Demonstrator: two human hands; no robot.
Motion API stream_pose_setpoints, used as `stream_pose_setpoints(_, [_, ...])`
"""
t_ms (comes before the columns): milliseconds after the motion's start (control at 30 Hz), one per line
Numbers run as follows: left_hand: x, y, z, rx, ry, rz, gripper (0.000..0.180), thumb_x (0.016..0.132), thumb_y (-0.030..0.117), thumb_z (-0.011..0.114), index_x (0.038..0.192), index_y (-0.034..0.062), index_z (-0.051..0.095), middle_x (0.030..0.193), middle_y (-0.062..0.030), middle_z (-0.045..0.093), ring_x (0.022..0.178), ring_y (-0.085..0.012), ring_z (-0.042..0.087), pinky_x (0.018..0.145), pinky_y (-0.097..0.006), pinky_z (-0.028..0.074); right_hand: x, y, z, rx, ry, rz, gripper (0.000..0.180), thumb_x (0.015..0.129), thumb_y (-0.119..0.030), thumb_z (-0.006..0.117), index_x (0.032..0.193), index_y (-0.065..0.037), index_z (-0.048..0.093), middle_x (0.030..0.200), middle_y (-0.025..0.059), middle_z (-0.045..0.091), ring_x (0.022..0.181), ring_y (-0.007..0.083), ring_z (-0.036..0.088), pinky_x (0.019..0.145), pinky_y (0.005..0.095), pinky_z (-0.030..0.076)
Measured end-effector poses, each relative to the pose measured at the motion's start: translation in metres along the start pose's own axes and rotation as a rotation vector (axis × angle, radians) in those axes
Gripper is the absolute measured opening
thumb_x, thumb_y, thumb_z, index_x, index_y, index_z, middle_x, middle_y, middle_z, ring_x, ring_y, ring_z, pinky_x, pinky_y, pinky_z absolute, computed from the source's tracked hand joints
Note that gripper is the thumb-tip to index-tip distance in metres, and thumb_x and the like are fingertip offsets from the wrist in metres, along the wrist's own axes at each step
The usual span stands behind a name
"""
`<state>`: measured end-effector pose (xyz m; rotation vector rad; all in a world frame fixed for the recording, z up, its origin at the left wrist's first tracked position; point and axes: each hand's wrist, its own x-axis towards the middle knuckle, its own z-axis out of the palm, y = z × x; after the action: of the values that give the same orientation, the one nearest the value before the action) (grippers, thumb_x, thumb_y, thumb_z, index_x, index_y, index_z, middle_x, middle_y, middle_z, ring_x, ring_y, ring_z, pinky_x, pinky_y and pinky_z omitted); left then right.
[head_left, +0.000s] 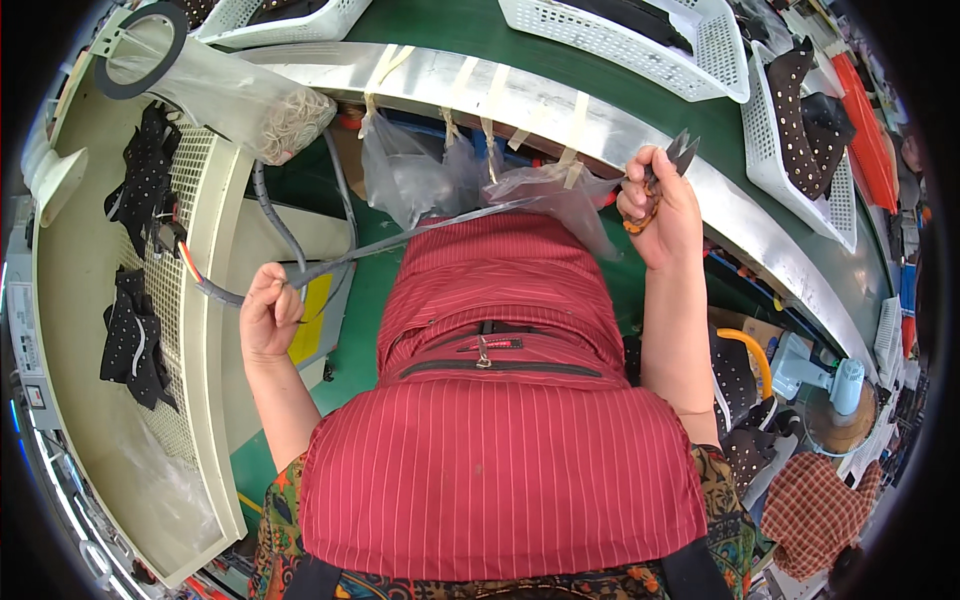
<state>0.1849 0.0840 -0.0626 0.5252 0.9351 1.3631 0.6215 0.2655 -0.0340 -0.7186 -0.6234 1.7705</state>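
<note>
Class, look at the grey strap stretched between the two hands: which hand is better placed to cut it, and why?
Right. The right hand already holds the scissors at one strap end; the left hand only grips the other end.

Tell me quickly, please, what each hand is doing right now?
Left hand: closed in a grip on one end of a thin grey strap.
Right hand: closed around small scissors, at the strap's other end.

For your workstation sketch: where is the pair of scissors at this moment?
In the head view, the scissors are upper right of centre, gripped in the person's raised right hand, just in front of the curved metal edge of the green conveyor belt.
</note>
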Motion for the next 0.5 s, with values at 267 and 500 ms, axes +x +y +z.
stream_pose_setpoints(267, [0.0,-0.03,-0.017,1.161,0.21,-0.383,0.027,0.084,0.017,0.06,0.108,0.0062,0.056,0.079,-0.0082,0.059,0.075,-0.0202,0.056,0.067,-0.03,0.043,-0.004,-0.003,0.016,-0.144,-0.035,-0.061,0.02,0.094,-0.02,0.052,0.09,-0.001,0.056,0.079,0.007,0.056,0.061,0.0113,0.049,0.051,0.0227,0.038])
stream_pose_setpoints(500, [0.061,-0.038,0.132,1.384,-0.226,0.312,0.053,0.078,0.016,0.067,0.126,0.0023,0.049,0.129,-0.0162,0.051,0.123,-0.0283,0.046,0.103,-0.038,0.034,-0.02,0.006,0.059,-0.234,-0.189,0.072,0.015,0.093,-0.014,0.051,0.097,-0.001,0.058,0.082,0.0049,0.061,0.061,0.0088,0.054,0.049,0.0199,0.039])
